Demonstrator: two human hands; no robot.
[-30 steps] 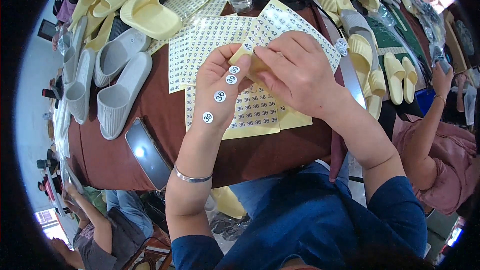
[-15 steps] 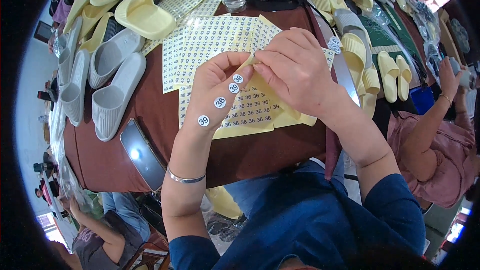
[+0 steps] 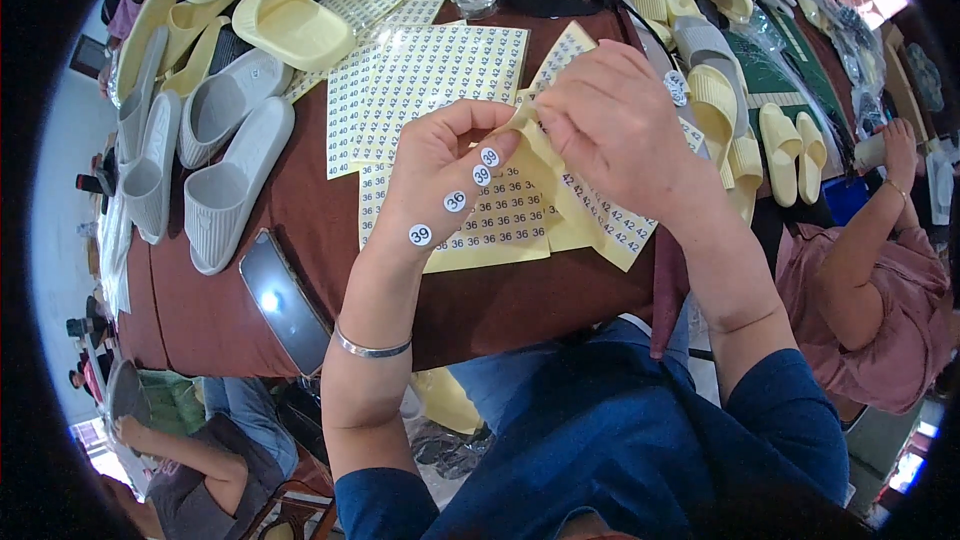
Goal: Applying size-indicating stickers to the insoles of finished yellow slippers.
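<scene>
both hands meet over the brown worktop [image 3: 300, 240]. left hand [image 3: 450, 165] has fingers curled, thumb and forefinger pinching the corner of a yellow sticker sheet [image 3: 545, 155], with four round white stickers [image 3: 455, 201] stuck along its edge. right hand [image 3: 620, 125] has fingers pressed together, pinching the same corner. more sticker sheets [image 3: 430, 80] lie flat underneath, grey slippers [image 3: 225, 180] and a phone [image 3: 283, 302] off to the left.

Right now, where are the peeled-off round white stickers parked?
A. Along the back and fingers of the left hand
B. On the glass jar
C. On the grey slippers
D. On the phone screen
A: four round white stickers sit in a row on the left hand, while both hands pinch the yellow sticker sheet.
</scene>
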